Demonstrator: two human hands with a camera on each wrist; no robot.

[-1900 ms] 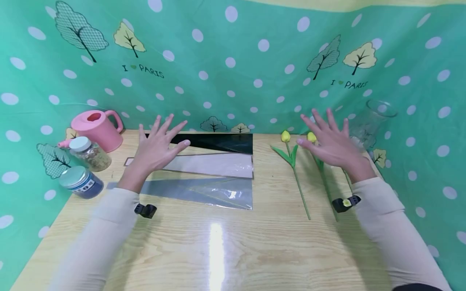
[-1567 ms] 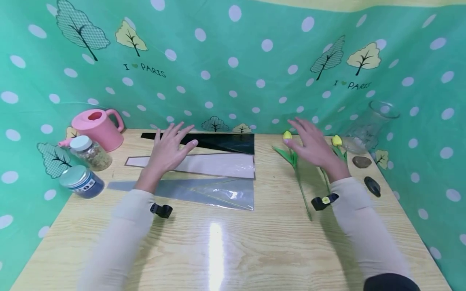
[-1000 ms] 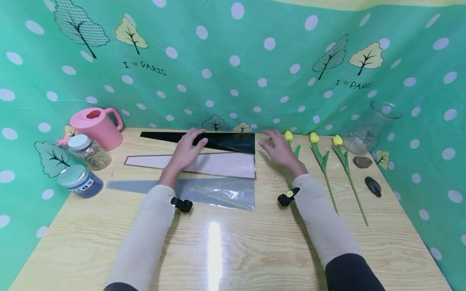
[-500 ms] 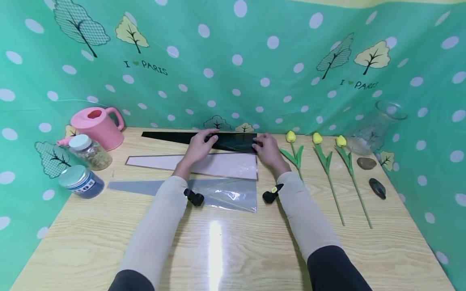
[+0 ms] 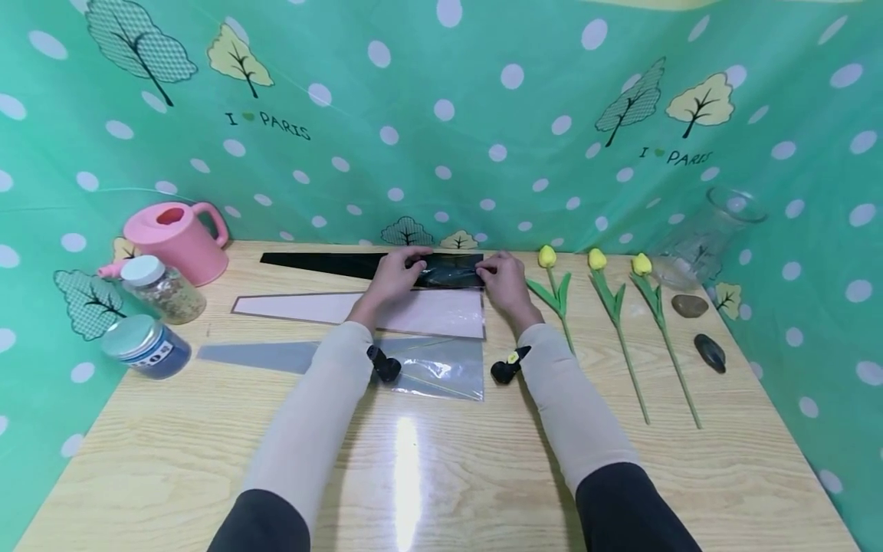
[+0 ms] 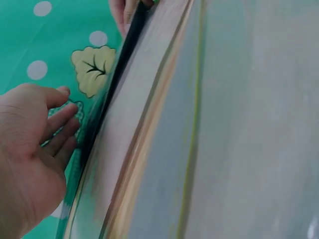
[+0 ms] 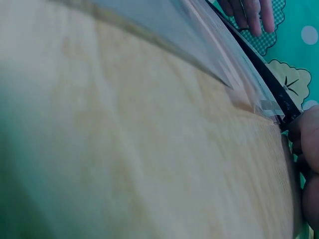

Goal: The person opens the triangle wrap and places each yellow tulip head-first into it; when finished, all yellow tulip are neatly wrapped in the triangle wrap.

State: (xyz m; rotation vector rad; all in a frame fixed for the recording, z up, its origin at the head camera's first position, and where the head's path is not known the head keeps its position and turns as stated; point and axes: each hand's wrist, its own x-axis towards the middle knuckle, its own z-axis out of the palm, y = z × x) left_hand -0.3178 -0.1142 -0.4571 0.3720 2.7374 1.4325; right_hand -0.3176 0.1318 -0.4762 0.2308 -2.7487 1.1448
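A long tapered black plastic flower sleeve [image 5: 317, 263] lies along the back of the table, its wide end to the right. My right hand [image 5: 507, 285] pinches that wide end at its right edge; the black film looks rippled there. My left hand [image 5: 390, 282] is over the sleeve's middle. In the left wrist view the left hand's fingers [image 6: 62, 122] are loosely bent, with a gap between thumb and fingers. In front lie a white flower sleeve [image 5: 297, 306] with a dark border and a clear greyish one [image 5: 441, 372], both partly under my left arm.
Three yellow artificial tulips [image 5: 547, 257] lie to the right, near a glass vase [image 5: 704, 238], a brown stone [image 5: 690, 306] and a black stone [image 5: 710, 353]. At left stand a pink watering can [image 5: 181, 245], a jar of pebbles [image 5: 169, 295] and a blue jar [image 5: 155, 353].
Both hands have come inward from spread positions to the black sleeve. My right hand has taken hold of its right end, and the sleeve has rippled. The left hand has slid rightward.
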